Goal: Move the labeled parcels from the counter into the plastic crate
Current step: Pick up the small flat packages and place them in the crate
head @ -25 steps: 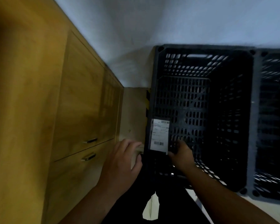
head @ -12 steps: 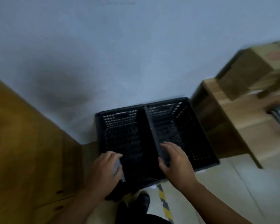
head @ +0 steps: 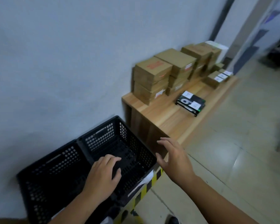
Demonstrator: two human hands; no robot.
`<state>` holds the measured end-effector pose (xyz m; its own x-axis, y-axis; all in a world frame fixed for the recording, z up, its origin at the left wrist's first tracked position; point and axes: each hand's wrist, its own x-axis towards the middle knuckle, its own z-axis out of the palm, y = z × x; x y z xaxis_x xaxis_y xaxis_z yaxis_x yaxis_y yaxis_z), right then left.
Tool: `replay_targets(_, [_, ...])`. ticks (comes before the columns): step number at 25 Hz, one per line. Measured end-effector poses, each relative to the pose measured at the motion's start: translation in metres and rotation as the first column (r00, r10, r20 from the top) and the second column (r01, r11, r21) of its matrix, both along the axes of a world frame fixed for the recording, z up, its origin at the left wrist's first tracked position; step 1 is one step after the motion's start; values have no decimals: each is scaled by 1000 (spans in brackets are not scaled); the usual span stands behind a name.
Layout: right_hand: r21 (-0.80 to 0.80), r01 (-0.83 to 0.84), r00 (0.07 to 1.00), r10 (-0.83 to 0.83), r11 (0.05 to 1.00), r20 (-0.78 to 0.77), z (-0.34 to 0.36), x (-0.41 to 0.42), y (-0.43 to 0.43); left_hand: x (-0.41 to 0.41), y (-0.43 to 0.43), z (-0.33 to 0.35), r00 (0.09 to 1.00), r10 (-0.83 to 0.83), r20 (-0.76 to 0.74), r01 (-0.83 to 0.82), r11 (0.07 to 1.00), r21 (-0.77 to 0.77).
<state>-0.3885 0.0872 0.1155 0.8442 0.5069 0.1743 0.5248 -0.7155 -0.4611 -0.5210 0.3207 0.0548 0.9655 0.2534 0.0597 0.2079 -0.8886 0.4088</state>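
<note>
Your right hand (head: 173,157) hovers flat and spread-fingered off the near end of the counter (head: 165,120). Your left hand (head: 102,173) hangs curled over the two black crates (head: 100,137) left of the counter, and I cannot tell whether it holds anything. The crate interiors are too dark to read. On the counter lie a black labeled parcel (head: 191,102) and stacked cardboard boxes (head: 152,78).

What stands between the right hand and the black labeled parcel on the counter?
Nothing visible. The right hand hovers open by the counter; only its bare top lies before the black parcel. The cardboard boxes stand back by the wall.
</note>
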Motion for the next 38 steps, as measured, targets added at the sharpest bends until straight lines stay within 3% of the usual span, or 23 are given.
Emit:
replay_targets(8, [-70,33,999,-34,997,-22,-1,152,-143,165,-138,12,998,60,-2,-60,996,-65])
replay_targets(14, [-49,37,999,-38,998,-19,-4,237,-193,252,-195,14,999,45,-3,-46,995,-85])
replay_targets(22, [-155,-20,999,13,988,-41,-35,357,-200,374,-199,-12,992,124,-7,-123,977,-172])
replay_targets(27, [-433,-142,976,55,890,-209,-67,434,-194,422,-197,-31,982,180,-61,-189,954,-231])
replay_targets(30, [-437,-207,953,79,875,-292,-89,469,-176,426,-191,-38,975,193,-111,-213,956,-203])
replay_targets(35, [-489,-312,947,225,815,-229,-123,531,-140,424,-194,-40,932,308,-188,-327,942,-79])
replay_targets(38, [-594,-354,934,301,722,-191,-140,560,-124,424,-204,-34,877,437,-199,-453,890,-41])
